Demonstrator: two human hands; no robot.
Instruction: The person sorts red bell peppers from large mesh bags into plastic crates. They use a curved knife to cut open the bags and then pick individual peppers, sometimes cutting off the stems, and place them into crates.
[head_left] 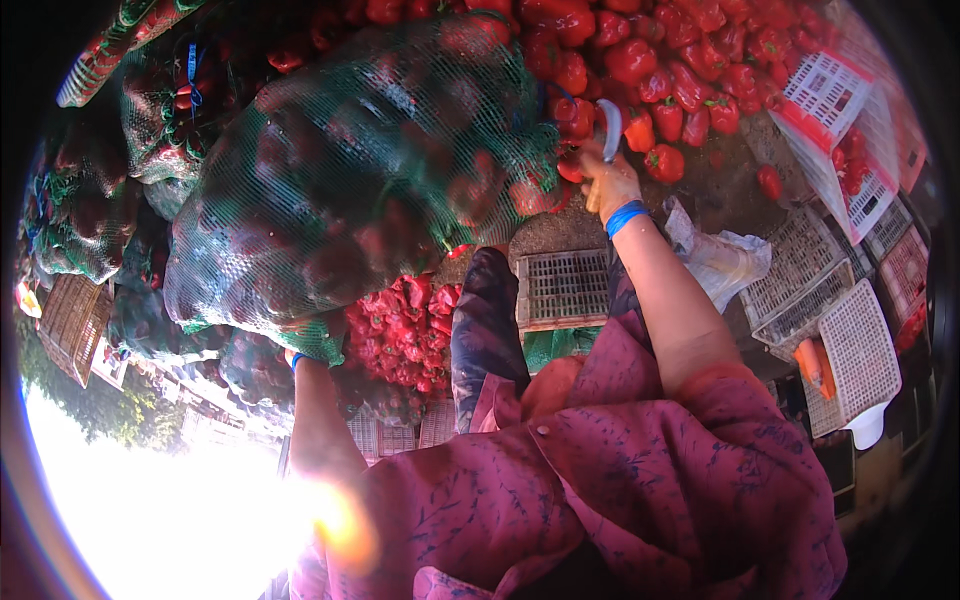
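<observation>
A big green mesh sack (350, 190), bulging with red peppers, lies tilted across the view in front of me. My right hand (608, 186), with a blue band at the wrist, is closed around a small curved knife (611, 128). Its pale blade points up, just right of the sack's upper right end and beside loose red peppers (632, 62). My left forearm (322, 420) reaches to the sack's lower left end. The fingers of that hand are hidden behind the mesh, so their grip does not show.
More filled mesh sacks (85, 215) stand at the left. Red peppers (405, 325) are heaped beside my leg. A plastic crate (563, 288) sits between my knees. Clear plastic bags (722, 258) and several crates (795, 275) are on the right.
</observation>
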